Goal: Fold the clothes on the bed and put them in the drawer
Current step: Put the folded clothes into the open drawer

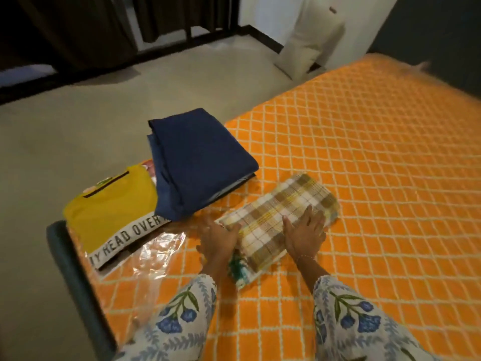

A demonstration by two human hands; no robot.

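Orange quilted bed (pixel 364 178) lay under my left hand (pixel 217 237) and right hand (pixel 303 234), both flat and open, pressing the folded checked cloth (pixel 281 217), with the navy stack (pixel 197 162) and yellow shirt (pixel 112 212) already folded beyond, no drawer seen.

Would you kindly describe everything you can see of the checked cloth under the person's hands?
The checked cloth looks like thin woven fabric, white with brown and yellow checks. It lies folded into a long flat bundle, set diagonally on the orange bedspread, just right of the folded navy garment. The right hand rests flat on top; the left hand touches its left edge. A green-printed piece shows at its near end.
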